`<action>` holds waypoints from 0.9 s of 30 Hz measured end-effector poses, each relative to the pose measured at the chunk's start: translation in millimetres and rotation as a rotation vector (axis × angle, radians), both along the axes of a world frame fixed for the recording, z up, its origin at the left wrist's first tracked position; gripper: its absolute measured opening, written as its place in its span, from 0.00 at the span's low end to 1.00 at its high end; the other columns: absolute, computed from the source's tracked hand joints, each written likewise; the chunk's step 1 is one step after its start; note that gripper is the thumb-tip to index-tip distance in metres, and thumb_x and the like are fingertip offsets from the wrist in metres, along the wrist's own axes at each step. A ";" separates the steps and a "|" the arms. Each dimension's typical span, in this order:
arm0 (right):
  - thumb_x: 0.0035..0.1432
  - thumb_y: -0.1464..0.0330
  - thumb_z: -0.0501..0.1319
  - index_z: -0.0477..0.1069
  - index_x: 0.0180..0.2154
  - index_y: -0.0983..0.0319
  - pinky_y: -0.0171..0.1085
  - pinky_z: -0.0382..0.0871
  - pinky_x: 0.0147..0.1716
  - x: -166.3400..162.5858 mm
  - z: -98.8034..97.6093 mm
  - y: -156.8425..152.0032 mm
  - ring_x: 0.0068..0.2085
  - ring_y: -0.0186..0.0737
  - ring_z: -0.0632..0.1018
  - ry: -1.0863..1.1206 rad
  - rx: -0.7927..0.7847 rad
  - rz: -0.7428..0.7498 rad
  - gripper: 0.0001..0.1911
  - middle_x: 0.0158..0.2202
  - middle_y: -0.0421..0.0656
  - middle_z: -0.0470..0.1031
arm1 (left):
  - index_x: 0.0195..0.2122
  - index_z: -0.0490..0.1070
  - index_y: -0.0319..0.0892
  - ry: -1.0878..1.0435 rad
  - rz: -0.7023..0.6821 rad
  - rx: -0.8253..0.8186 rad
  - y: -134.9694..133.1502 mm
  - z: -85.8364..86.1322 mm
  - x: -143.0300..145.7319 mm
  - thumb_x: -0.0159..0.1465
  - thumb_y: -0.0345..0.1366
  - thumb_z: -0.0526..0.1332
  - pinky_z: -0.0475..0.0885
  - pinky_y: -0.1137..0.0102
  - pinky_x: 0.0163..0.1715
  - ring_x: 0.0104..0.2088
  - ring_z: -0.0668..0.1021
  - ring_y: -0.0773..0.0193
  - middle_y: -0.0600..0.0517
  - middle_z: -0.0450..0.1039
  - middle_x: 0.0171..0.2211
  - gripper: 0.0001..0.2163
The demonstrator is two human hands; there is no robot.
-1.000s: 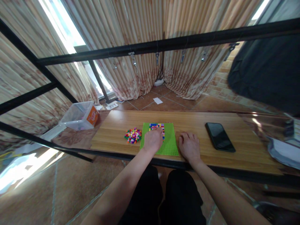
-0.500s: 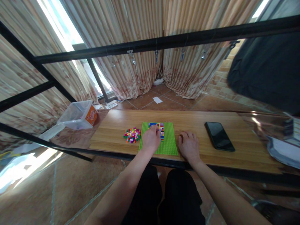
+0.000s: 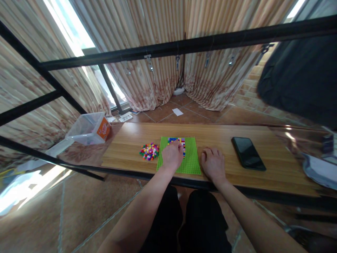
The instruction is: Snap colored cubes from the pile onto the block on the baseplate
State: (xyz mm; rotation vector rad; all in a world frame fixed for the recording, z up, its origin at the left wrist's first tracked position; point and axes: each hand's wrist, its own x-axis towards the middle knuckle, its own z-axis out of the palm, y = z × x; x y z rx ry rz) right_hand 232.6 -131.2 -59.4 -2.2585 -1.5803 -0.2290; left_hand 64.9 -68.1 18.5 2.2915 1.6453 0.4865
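Note:
A green studded baseplate lies on the wooden table, with rows of small coloured building bricks set on its upper middle part. Over these bricks is my left hand, its fingers pinched together and pointing down at them. Whatever the fingertips hold is hidden or too small to name. Part of the brick pattern is covered by this hand. My right hand rests on the tabletop just right of the baseplate, fingers loosely spread and holding nothing. Left of the baseplate lies a pile of loose coloured bricks.
A black phone lies on the wooden table to the right. A clear plastic box with an orange label stands beyond the table's left end. A black metal bar crosses above the far side.
The whole view has shifted very slightly. My left hand stays pinched over the bricks on the baseplate, and my right hand keeps its place on the table.

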 end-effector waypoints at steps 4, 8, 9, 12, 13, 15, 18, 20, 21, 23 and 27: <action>0.65 0.67 0.51 0.74 0.44 0.64 0.43 0.56 0.42 -0.8 -0.5 -0.1 0.46 0.49 0.69 -0.022 -0.014 -0.005 0.14 0.47 0.51 0.74 | 0.38 0.73 0.43 -0.013 0.019 -0.003 -0.7 -1.9 2.1 0.69 0.36 0.53 0.69 0.68 0.35 0.37 0.80 0.58 0.48 0.79 0.36 0.10; 0.66 0.67 0.51 0.74 0.45 0.64 0.43 0.56 0.42 -0.5 -1.1 0.3 0.47 0.50 0.69 -0.042 -0.017 0.000 0.15 0.48 0.51 0.74 | 0.36 0.73 0.43 -0.094 0.018 -0.003 0.1 -7.4 2.3 0.68 0.37 0.54 0.69 0.68 0.35 0.35 0.79 0.58 0.49 0.79 0.35 0.09; 0.66 0.67 0.51 0.74 0.45 0.64 0.43 0.56 0.41 -0.1 -1.2 0.2 0.47 0.50 0.69 -0.048 -0.016 0.004 0.15 0.48 0.51 0.74 | 0.36 0.73 0.43 -0.126 0.012 -0.005 -0.1 -8.7 1.4 0.69 0.36 0.54 0.69 0.69 0.35 0.35 0.79 0.59 0.49 0.79 0.34 0.09; 0.66 0.67 0.50 0.74 0.45 0.64 0.43 0.57 0.41 1.9 -2.4 -0.2 0.46 0.50 0.70 -0.074 -0.013 0.017 0.16 0.47 0.52 0.74 | 0.36 0.73 0.43 -0.279 -0.040 0.010 -4.3 -13.3 -8.0 0.69 0.34 0.53 0.70 0.70 0.37 0.35 0.79 0.63 0.51 0.78 0.34 0.09; 0.66 0.66 0.50 0.74 0.45 0.64 0.43 0.57 0.41 2.8 -3.2 -0.3 0.45 0.51 0.70 -0.082 -0.012 0.024 0.16 0.46 0.52 0.74 | 0.36 0.73 0.43 -0.338 -0.055 0.022 -6.9 -15.6 -14.3 0.69 0.33 0.53 0.70 0.71 0.37 0.35 0.78 0.64 0.52 0.78 0.34 0.09; 0.66 0.66 0.50 0.74 0.44 0.65 0.43 0.57 0.41 4.6 -5.1 -0.4 0.45 0.51 0.70 -0.097 -0.010 0.032 0.16 0.45 0.53 0.74 | 0.36 0.73 0.42 -0.420 -0.041 0.042 -12.4 -22.0 -32.1 0.68 0.30 0.54 0.70 0.72 0.38 0.35 0.78 0.65 0.52 0.78 0.34 0.09; 0.66 0.66 0.50 0.74 0.45 0.65 0.44 0.57 0.41 6.7 -8.1 -0.1 0.45 0.52 0.70 -0.110 -0.021 0.038 0.16 0.45 0.54 0.74 | 0.39 0.74 0.42 -0.402 0.112 0.036 -15.7 -32.2 -66.4 0.65 0.28 0.55 0.71 0.71 0.41 0.38 0.79 0.64 0.50 0.78 0.37 0.08; 0.66 0.66 0.50 0.74 0.45 0.65 0.44 0.58 0.41 7.5 -9.5 0.1 0.46 0.52 0.70 -0.111 -0.023 0.040 0.16 0.45 0.54 0.74 | 0.43 0.74 0.41 -0.339 0.227 0.033 -11.5 -35.9 -86.5 0.65 0.27 0.56 0.72 0.69 0.45 0.42 0.79 0.62 0.48 0.78 0.41 0.09; 0.65 0.66 0.50 0.74 0.45 0.66 0.44 0.58 0.41 7.7 -10.0 0.2 0.46 0.53 0.70 -0.109 -0.021 0.041 0.16 0.45 0.54 0.74 | 0.45 0.74 0.41 -0.296 0.269 0.036 -7.6 -36.4 -93.8 0.65 0.28 0.57 0.72 0.68 0.45 0.43 0.79 0.61 0.47 0.78 0.42 0.10; 0.65 0.66 0.50 0.74 0.45 0.66 0.44 0.58 0.41 8.0 -10.5 0.4 0.46 0.53 0.70 -0.105 -0.015 0.042 0.16 0.45 0.54 0.74 | 0.47 0.74 0.41 -0.205 0.277 0.039 2.4 -35.5 -101.5 0.66 0.31 0.58 0.72 0.66 0.47 0.45 0.78 0.58 0.45 0.77 0.45 0.11; 0.65 0.66 0.50 0.74 0.44 0.66 0.44 0.58 0.42 8.6 -11.0 0.7 0.46 0.52 0.70 -0.104 -0.018 0.043 0.16 0.45 0.54 0.74 | 0.45 0.76 0.41 -0.051 0.235 0.024 20.0 -34.4 -98.3 0.66 0.32 0.56 0.71 0.65 0.49 0.48 0.77 0.56 0.43 0.76 0.46 0.11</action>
